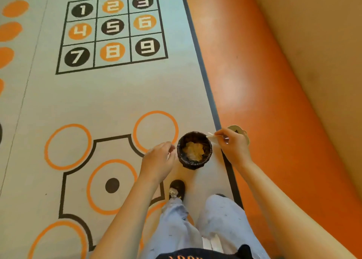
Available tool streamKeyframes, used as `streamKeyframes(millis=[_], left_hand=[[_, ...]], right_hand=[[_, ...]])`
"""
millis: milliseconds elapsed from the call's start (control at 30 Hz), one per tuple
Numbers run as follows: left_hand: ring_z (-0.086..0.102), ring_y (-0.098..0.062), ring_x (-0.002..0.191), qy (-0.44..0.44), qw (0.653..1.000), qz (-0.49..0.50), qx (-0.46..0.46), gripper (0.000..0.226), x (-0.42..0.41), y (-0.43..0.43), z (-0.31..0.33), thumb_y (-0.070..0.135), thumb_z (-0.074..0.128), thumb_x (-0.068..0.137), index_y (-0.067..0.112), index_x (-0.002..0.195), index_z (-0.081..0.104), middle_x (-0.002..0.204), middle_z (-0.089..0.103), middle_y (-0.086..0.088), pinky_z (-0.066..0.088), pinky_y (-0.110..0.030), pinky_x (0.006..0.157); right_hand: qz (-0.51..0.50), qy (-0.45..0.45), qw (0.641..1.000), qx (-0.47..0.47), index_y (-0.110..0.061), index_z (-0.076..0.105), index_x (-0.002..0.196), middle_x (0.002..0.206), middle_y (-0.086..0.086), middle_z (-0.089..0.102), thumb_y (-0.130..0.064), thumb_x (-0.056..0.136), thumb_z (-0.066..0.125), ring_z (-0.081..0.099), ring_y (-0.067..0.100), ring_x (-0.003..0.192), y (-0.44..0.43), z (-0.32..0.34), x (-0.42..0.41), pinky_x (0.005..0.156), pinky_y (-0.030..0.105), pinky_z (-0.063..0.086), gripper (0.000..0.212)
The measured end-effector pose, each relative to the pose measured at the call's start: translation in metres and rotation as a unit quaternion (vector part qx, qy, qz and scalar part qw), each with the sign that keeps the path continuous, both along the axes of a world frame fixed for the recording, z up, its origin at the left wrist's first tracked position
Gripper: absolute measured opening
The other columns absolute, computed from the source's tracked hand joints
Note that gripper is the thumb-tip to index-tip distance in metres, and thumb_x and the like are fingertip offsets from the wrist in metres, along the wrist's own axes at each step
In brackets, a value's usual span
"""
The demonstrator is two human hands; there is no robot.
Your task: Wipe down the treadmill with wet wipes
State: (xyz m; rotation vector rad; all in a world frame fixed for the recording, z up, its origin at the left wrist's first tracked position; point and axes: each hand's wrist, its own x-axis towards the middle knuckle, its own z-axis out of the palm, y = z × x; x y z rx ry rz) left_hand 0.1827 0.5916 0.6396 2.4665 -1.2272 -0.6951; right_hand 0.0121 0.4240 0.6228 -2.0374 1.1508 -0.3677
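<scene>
Right hand (234, 148) pinches wipe (211, 136) at bin (193, 165) rim — limp, light, likely damp; take an edge. Left hand (159, 160) loosely curled — empty.

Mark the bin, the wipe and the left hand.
bin (193, 165), head view, dark front wall.
wipe (211, 135), head view, its free white end.
left hand (158, 160), head view, back of the hand.

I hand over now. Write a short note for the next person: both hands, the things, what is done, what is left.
Left hand: relaxed, holds nothing, beside the dark bin.
Right hand: pinches a white wipe at the bin's rim.
Done: crumpled wipes already lie in the bin.
Remaining: drop this wipe. Treadmill not in view, so its state is unknown.
</scene>
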Motion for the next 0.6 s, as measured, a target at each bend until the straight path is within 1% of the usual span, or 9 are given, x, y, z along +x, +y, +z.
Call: streamKeyframes(millis=[67, 133, 267, 367, 467, 500, 533, 567, 600], left_hand=[[0.06, -0.012, 0.096, 0.011, 1.0, -0.022, -0.004, 0.018, 0.001, -0.007, 0.001, 0.028, 0.047, 0.099, 0.024, 0.112, 0.06, 0.106, 0.065, 0.008, 0.051, -0.03, 0.081], [0.059, -0.012, 0.095, 0.019, 0.999, -0.035, -0.013, 0.018, -0.001, -0.017, 0.001, 0.029, 0.047, 0.1, 0.024, 0.112, 0.06, 0.105, 0.065, 0.008, 0.051, -0.03, 0.082], [0.058, -0.012, 0.094, 0.021, 0.999, -0.033, -0.012, 0.019, -0.005, -0.03, -0.005, 0.029, 0.046, 0.099, 0.024, 0.112, 0.06, 0.106, 0.065, 0.008, 0.048, -0.028, 0.078], [0.059, -0.011, 0.095, 0.023, 0.999, -0.026, -0.005, 0.019, -0.003, -0.035, -0.014, 0.029, 0.047, 0.099, 0.025, 0.112, 0.061, 0.106, 0.066, 0.008, 0.049, -0.028, 0.078], [0.059, -0.012, 0.096, 0.017, 1.0, -0.026, 0.006, 0.019, 0.0, -0.042, -0.021, 0.029, 0.047, 0.099, 0.025, 0.111, 0.061, 0.106, 0.066, 0.008, 0.049, -0.03, 0.08], [0.059, -0.013, 0.097, 0.016, 1.0, -0.025, 0.009, 0.019, 0.001, -0.043, -0.023, 0.029, 0.047, 0.099, 0.025, 0.111, 0.061, 0.106, 0.066, 0.008, 0.048, -0.029, 0.08], [0.059, -0.013, 0.097, 0.016, 0.999, -0.027, 0.009, 0.019, 0.001, -0.045, -0.024, 0.029, 0.046, 0.099, 0.026, 0.111, 0.06, 0.106, 0.065, 0.009, 0.047, -0.028, 0.079], [0.058, -0.012, 0.096, 0.015, 0.999, -0.031, 0.013, 0.019, 0.0, -0.047, -0.024, 0.029, 0.046, 0.099, 0.026, 0.112, 0.06, 0.106, 0.065, 0.009, 0.046, -0.027, 0.078], [0.058, -0.012, 0.096, 0.012, 0.999, -0.036, 0.015, 0.02, 0.0, -0.049, -0.024, 0.029, 0.046, 0.099, 0.025, 0.112, 0.06, 0.105, 0.065, 0.009, 0.046, -0.026, 0.077]], right_hand=[[-0.012, -0.006, 1.0, 0.006, -0.012, 0.071, 0.094, 0.083, -0.004, 0.065, -0.008, 0.09, 0.066, 0.062, 0.016, 0.077, 0.002, -0.003, -0.002, 0.067, 0.028, 0.053, 0.008], [-0.015, -0.006, 1.0, 0.005, -0.012, 0.071, 0.094, 0.086, -0.001, 0.066, -0.007, 0.09, 0.065, 0.063, 0.016, 0.079, -0.001, -0.007, -0.004, 0.069, 0.03, 0.054, 0.009], [-0.022, -0.001, 0.999, 0.023, -0.013, 0.071, 0.097, 0.087, -0.004, 0.065, -0.01, 0.091, 0.064, 0.062, 0.015, 0.083, -0.01, -0.02, -0.004, 0.07, 0.031, 0.054, 0.009], [-0.027, -0.003, 1.0, 0.007, -0.013, 0.071, 0.098, 0.088, -0.001, 0.068, -0.012, 0.092, 0.063, 0.064, 0.016, 0.081, -0.019, -0.036, 0.004, 0.069, 0.033, 0.055, 0.01], [-0.049, -0.009, 0.999, -0.018, -0.01, 0.07, 0.105, 0.093, 0.005, 0.071, -0.013, 0.095, 0.06, 0.064, 0.018, 0.085, -0.026, -0.054, 0.019, 0.069, 0.027, 0.05, 0.014], [-0.033, 0.011, 0.999, 0.006, -0.009, 0.067, 0.112, 0.1, 0.006, 0.07, -0.014, 0.095, 0.059, 0.065, 0.02, 0.092, -0.027, -0.063, 0.022, 0.073, 0.025, 0.047, 0.019], [0.006, 0.052, 0.997, 0.048, -0.009, 0.061, 0.124, 0.114, 0.008, 0.067, -0.014, 0.095, 0.059, 0.062, 0.023, 0.106, -0.028, -0.073, 0.024, 0.081, 0.023, 0.045, 0.029], [0.057, 0.105, 0.988, 0.1, -0.009, 0.051, 0.136, 0.131, 0.009, 0.058, -0.015, 0.094, 0.059, 0.053, 0.024, 0.123, -0.027, -0.083, 0.025, 0.093, 0.024, 0.043, 0.043], [0.1, 0.157, 0.973, 0.135, -0.009, 0.039, 0.145, 0.146, 0.009, 0.045, -0.016, 0.094, 0.06, 0.039, 0.023, 0.137, -0.025, -0.092, 0.023, 0.107, 0.028, 0.035, 0.056]])
